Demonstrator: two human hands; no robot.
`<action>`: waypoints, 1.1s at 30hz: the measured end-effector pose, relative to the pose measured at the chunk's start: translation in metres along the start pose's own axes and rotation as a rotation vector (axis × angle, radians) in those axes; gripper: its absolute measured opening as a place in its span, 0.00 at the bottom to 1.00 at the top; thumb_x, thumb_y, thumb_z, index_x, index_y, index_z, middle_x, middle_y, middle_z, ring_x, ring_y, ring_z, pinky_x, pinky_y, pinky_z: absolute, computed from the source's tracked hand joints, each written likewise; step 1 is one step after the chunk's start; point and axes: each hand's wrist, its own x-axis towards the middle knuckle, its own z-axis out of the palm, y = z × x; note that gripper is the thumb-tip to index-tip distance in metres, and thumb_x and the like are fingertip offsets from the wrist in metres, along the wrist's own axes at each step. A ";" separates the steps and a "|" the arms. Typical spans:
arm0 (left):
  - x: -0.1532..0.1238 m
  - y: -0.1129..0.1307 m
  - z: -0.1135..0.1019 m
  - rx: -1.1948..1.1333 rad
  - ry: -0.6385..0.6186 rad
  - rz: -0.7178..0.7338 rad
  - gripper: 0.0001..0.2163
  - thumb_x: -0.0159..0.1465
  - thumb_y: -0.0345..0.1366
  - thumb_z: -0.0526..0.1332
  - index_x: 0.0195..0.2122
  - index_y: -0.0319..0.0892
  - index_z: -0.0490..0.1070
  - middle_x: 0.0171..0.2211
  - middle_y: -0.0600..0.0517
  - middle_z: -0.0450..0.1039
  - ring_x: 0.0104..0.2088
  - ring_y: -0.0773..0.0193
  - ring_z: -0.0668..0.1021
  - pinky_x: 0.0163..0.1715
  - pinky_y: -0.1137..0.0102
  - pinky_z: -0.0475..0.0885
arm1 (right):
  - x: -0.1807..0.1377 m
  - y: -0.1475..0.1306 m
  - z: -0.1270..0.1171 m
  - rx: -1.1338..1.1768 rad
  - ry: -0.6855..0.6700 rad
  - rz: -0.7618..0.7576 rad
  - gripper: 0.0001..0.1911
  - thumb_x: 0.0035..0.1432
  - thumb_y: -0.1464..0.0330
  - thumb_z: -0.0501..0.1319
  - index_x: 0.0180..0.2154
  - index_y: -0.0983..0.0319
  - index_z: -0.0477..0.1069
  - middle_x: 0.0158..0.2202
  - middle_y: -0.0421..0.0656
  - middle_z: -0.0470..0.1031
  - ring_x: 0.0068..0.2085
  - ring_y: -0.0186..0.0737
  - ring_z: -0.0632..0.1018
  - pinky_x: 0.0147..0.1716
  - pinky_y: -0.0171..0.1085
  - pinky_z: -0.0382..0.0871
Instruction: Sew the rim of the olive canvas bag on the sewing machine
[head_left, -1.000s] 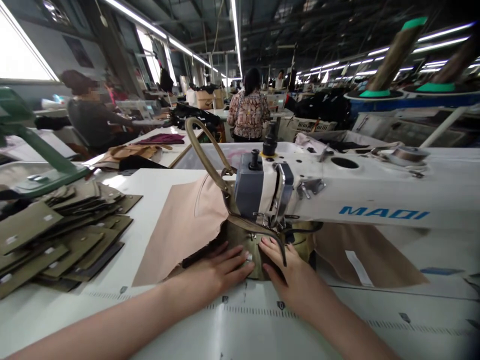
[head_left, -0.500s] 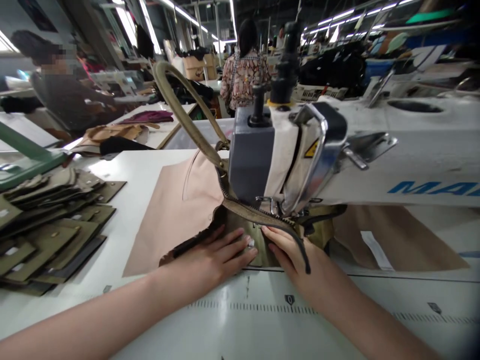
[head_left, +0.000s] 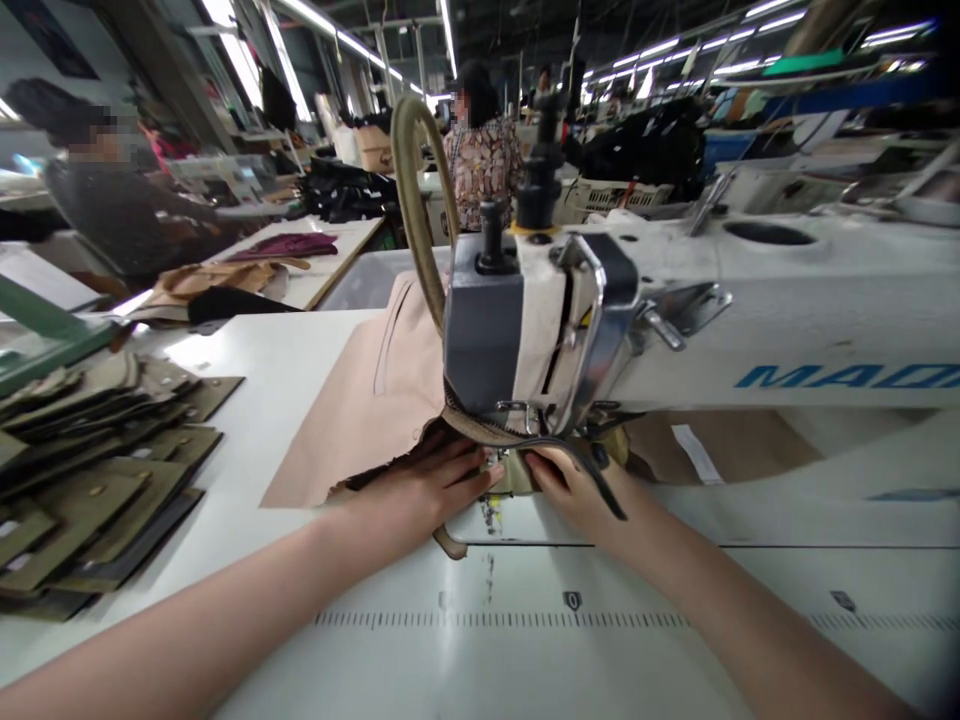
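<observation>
My left hand (head_left: 420,490) presses flat on an olive bag piece (head_left: 512,476) under the head of a white sewing machine (head_left: 675,320). My right hand (head_left: 577,492) presses the same piece from the right, fingertips close to the needle area. A zipper tape (head_left: 525,440) runs across the piece and over my right hand. An olive handle strap (head_left: 416,190) loops up behind the machine head. Pink lining fabric (head_left: 360,410) spreads out to the left of the piece.
A stack of olive cut panels (head_left: 90,480) lies at the left on the white table (head_left: 525,640), which has a printed ruler. Brown fabric (head_left: 735,445) lies under the machine arm. Other people sit and stand at tables behind.
Both hands have pushed the bag piece farther under the machine head. The handle strap now stands more upright. The view has moved closer.
</observation>
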 end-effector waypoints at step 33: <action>0.009 -0.002 0.005 -0.132 0.163 0.026 0.14 0.68 0.24 0.59 0.53 0.40 0.72 0.53 0.43 0.76 0.57 0.51 0.76 0.57 0.59 0.74 | 0.007 0.002 0.001 0.112 -0.063 0.107 0.09 0.60 0.74 0.61 0.41 0.62 0.77 0.47 0.47 0.80 0.54 0.51 0.76 0.56 0.47 0.69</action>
